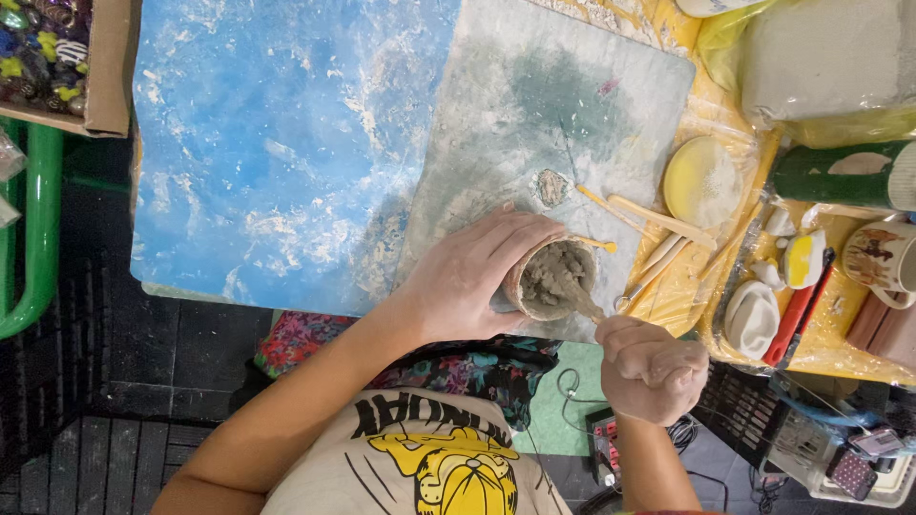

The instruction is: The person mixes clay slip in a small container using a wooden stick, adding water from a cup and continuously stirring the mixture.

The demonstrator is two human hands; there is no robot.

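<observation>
Now left hand [472,277] cupping clay cup [551,278], right hand [652,367] fisted

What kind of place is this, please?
Probably a pottery or craft workspace: the left hand holds a clay cup, wooden modelling tools lie nearby, and the blue table is smeared with clay.

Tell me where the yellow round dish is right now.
In the head view the yellow round dish sits right of the grey work mat, on the yellow plastic sheet, just above the wooden modelling sticks.
</observation>
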